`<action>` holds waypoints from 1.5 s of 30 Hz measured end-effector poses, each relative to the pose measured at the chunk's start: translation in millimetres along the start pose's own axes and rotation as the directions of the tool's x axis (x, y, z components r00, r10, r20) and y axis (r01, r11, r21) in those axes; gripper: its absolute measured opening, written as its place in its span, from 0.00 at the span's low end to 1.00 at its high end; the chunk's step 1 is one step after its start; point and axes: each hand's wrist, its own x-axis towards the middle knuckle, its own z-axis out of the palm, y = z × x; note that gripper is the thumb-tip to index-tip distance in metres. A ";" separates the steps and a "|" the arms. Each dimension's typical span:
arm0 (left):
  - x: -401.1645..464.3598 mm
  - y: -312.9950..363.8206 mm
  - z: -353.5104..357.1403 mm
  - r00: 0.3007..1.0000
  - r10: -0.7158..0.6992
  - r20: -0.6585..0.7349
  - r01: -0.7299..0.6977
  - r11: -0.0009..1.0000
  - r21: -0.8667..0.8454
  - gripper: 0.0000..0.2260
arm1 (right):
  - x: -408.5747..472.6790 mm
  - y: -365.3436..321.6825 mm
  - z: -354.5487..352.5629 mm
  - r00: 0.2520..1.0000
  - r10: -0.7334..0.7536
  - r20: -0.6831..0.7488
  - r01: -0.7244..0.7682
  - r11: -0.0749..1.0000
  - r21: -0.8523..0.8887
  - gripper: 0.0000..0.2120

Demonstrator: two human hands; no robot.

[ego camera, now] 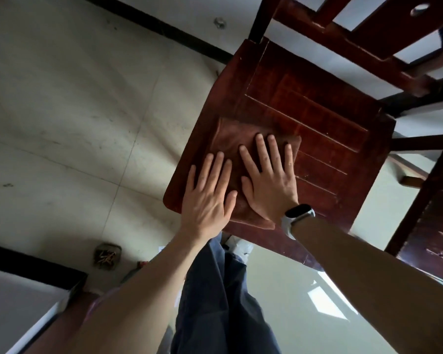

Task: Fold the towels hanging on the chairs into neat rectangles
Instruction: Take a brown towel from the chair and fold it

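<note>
A brown towel lies folded into a compact rectangle on the near corner of a wooden chair seat. Both hands rest flat on it with fingers straight: the left hand near the seat's edge, the right hand just beside it. This towel looks all but finished, with only a last smoothing in hand. No other towel shows in view, so what is left cannot be judged.

— What sort of place was it?
— A plain room, likely a home: pale tiled floor, dark skirting, a worn wooden chair, another on the right.
</note>
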 end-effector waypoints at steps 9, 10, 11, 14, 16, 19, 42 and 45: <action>8.0 -0.9 -25.1 1.000 0.009 -0.020 -0.011 0.994 -0.105 0.23 | -18.4 -1.6 -11.9 0.965 0.218 -0.148 -0.136 0.893 0.429 0.21; 13.3 -1.6 -32.4 0.998 -0.002 -0.057 -0.006 0.990 -0.142 0.22 | -28.1 -1.4 -16.0 0.931 0.342 -0.125 -0.233 0.823 0.518 0.21; 20.0 -2.4 -40.1 0.996 -0.015 -0.085 0.002 0.989 -0.149 0.21 | -39.1 -2.7 -19.6 0.879 0.473 -0.058 -0.352 0.726 0.591 0.21; 53.0 -0.8 -59.5 0.993 0.075 -0.090 -0.078 0.996 -0.034 0.21 | -61.0 -16.3 -26.5 0.636 0.682 0.361 -0.702 0.317 0.638 0.21; 81.2 4.8 -66.1 0.978 0.210 0.011 -0.210 0.976 0.056 0.22 | -64.1 -27.4 -25.7 0.514 0.632 0.580 -0.824 0.177 0.538 0.22; 115.1 11.5 -67.1 0.937 0.276 0.216 -0.302 0.948 0.097 0.22 | -60.0 -27.1 -29.4 0.463 0.573 0.676 -0.857 0.097 0.506 0.24; 107.9 71.6 -94.6 0.866 -0.185 0.464 0.427 0.757 -0.495 0.20 | -68.9 40.5 -32.0 0.237 0.566 0.790 -0.369 -0.700 0.612 0.03; 89.6 82.4 -114.7 0.903 -0.115 0.413 0.296 0.863 -0.409 0.23 | -93.1 43.2 -52.4 0.268 0.618 0.739 -0.313 -0.669 0.674 0.07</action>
